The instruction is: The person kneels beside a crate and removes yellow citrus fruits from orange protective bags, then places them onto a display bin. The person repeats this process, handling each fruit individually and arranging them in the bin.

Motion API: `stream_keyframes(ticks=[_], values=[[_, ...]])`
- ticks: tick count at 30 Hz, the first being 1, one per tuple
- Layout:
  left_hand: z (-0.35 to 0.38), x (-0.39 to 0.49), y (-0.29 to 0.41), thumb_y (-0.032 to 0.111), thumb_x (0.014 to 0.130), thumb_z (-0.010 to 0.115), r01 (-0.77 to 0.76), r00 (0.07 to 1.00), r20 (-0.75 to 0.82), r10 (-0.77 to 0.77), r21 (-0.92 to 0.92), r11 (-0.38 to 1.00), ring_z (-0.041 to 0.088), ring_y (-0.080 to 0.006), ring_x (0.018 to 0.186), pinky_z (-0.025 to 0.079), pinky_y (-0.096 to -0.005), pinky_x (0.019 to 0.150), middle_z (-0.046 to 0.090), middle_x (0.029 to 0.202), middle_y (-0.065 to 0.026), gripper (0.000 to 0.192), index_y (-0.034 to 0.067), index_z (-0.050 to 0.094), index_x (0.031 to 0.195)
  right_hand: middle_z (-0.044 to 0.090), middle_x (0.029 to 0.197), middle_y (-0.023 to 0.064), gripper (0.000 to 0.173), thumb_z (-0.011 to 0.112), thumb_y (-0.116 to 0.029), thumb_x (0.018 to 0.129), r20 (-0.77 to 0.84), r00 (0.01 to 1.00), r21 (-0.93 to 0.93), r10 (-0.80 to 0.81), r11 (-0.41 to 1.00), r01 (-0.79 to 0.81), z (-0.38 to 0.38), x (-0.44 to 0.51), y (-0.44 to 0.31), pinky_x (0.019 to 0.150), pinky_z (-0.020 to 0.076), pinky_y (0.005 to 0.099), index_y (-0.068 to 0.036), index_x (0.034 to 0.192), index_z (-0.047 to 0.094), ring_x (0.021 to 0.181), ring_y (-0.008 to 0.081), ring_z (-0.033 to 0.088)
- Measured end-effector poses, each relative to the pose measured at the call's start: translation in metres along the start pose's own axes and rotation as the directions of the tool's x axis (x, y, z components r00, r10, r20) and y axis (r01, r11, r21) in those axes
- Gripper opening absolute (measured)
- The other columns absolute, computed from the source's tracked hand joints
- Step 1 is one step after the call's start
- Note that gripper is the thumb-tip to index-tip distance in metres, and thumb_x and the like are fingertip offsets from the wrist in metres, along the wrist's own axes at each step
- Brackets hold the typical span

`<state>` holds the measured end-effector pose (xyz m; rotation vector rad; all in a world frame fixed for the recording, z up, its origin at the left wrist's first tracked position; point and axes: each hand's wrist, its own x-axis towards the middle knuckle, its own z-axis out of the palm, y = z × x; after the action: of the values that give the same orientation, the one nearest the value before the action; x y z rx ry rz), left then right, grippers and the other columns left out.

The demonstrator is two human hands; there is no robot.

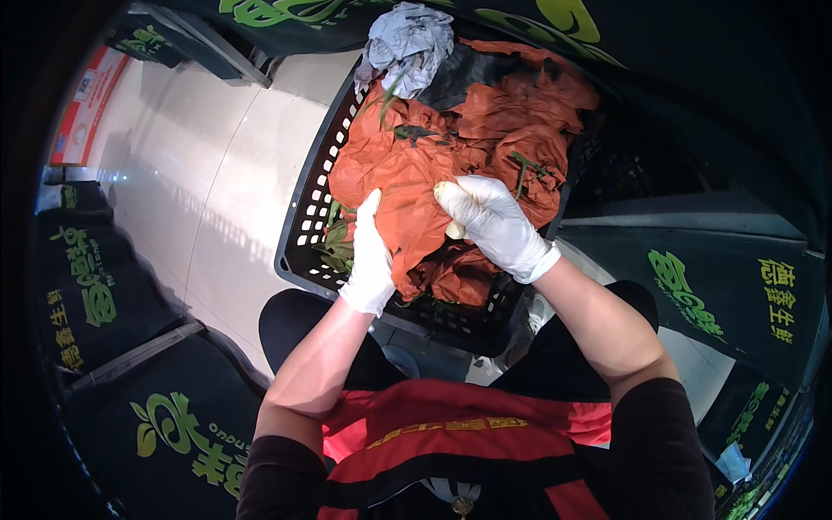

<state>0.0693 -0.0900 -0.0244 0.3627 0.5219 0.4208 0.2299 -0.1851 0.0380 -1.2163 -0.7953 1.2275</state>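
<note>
Both my hands wear thin white gloves and hold a crumpled orange plastic sheet (413,218) between them, over a black perforated plastic crate (290,227). My left hand (372,253) has its thumb up along the sheet's left edge; its other fingers are hidden beneath. My right hand (491,221) pinches the right side between thumb and curled fingers. More crumpled orange sheets (513,110) fill the crate around them, with bits of green stem (523,169) and leaves (338,247) among them. What lies under the held sheet is hidden.
A crumpled whitish wad (413,45) and a piece of black plastic (465,71) lie at the crate's far end. Dark printed covers (721,286) hang on the right, left and far sides. Pale floor tiles (227,175) show left of the crate. My knees flank its near end.
</note>
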Motion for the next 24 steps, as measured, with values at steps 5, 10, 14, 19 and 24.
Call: stream_keyframes(ticks=[5, 10, 14, 19, 24], values=[[-0.013, 0.000, 0.001, 0.049, 0.105, 0.038, -0.189, 0.971, 0.212, 0.111, 0.397, 0.898, 0.056, -0.0319, 0.129, 0.043, -0.0453, 0.113, 0.055, 0.143, -0.0181, 0.063, 0.001, 0.046, 0.144, 0.053, 0.066, -0.0039, 0.038, 0.057, -0.034, 0.106, 0.016, 0.992, 0.105, 0.123, 0.987, -0.124, -0.004, -0.002, -0.009, 0.056, 0.0388, 0.0232, -0.007, 0.079, 0.060, 0.060, 0.0052, 0.048], [-0.010, -0.007, -0.014, 0.019, 0.094, 0.060, 0.033, 0.997, 0.070, -0.039, 0.085, 0.996, 0.059, -0.0239, 0.125, 0.051, -0.0397, 0.102, 0.060, 0.136, -0.0141, 0.044, 0.003, 0.056, 0.135, 0.056, 0.066, -0.0034, 0.034, 0.059, -0.035, 0.103, 0.095, 0.978, 0.329, 0.185, 0.922, -0.206, -0.011, -0.003, -0.017, 0.054, 0.0382, 0.0234, -0.009, 0.082, 0.061, 0.056, 0.0061, 0.047], [0.000, -0.002, -0.006, 0.017, 0.101, 0.059, -0.008, 0.998, 0.061, -0.004, 0.195, 0.981, 0.057, -0.0237, 0.129, 0.049, -0.0404, 0.108, 0.057, 0.141, -0.0128, 0.045, 0.006, 0.049, 0.143, 0.053, 0.064, -0.0059, 0.034, 0.058, -0.038, 0.102, -0.021, 0.970, 0.411, 0.241, 0.887, -0.211, -0.017, 0.000, -0.021, 0.050, 0.0321, 0.0220, -0.008, 0.087, 0.065, 0.053, 0.0046, 0.044], [0.008, 0.002, 0.019, 0.029, 0.106, 0.054, -0.099, 0.991, 0.106, 0.083, 0.159, 0.982, 0.059, -0.0180, 0.123, 0.048, -0.0336, 0.108, 0.060, 0.134, -0.0089, 0.042, 0.003, 0.051, 0.139, 0.048, 0.062, -0.0073, 0.029, 0.059, -0.034, 0.100, -0.109, 0.974, 0.287, 0.197, 0.945, -0.159, -0.029, 0.004, -0.019, 0.048, 0.0276, 0.0229, -0.009, 0.087, 0.066, 0.051, 0.0036, 0.038], [0.006, -0.005, 0.002, 0.031, 0.107, 0.053, -0.204, 0.974, 0.187, 0.125, 0.505, 0.839, 0.058, -0.0184, 0.126, 0.046, -0.0323, 0.108, 0.062, 0.132, -0.0094, 0.045, 0.003, 0.051, 0.142, 0.053, 0.064, -0.0043, 0.022, 0.060, -0.026, 0.097, 0.157, 0.975, 0.624, 0.157, 0.749, -0.222, -0.033, 0.002, -0.007, 0.049, 0.0351, 0.0229, -0.011, 0.081, 0.063, 0.052, 0.0064, 0.046]])
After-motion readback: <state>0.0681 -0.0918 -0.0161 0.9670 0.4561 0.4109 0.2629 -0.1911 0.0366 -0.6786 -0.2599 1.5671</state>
